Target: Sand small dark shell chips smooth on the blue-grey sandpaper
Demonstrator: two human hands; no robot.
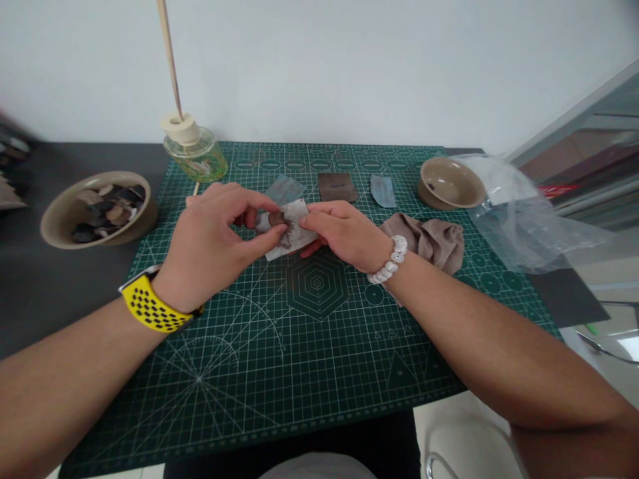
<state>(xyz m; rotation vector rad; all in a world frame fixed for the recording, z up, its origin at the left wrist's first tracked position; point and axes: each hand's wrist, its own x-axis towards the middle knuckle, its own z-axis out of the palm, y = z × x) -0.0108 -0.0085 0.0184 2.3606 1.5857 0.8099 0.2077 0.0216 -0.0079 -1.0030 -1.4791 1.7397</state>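
Over the middle of the cutting mat (319, 346), my left hand (210, 233) pinches a small brown piece (276, 218), wooden by its look, between thumb and fingers. The piece rests against a creased, whitish sheet of sandpaper (298, 233). My right hand (344, 233) grips that sheet at its right side, thumb on top and fingers underneath. Part of the brown piece is hidden by my left thumb. Just behind my hands lie a blue-grey sandpaper piece (286, 189), a brown square (338, 187) and a smaller blue-grey strip (383, 191).
At the left stands a bowl (54, 223) of brown and black pieces. A glass reed diffuser (200, 156) is behind my left hand. To the right are a crumpled brown cloth (439, 243), a second bowl (429, 193) with a small dark bit inside, and a clear plastic bag (529, 226).
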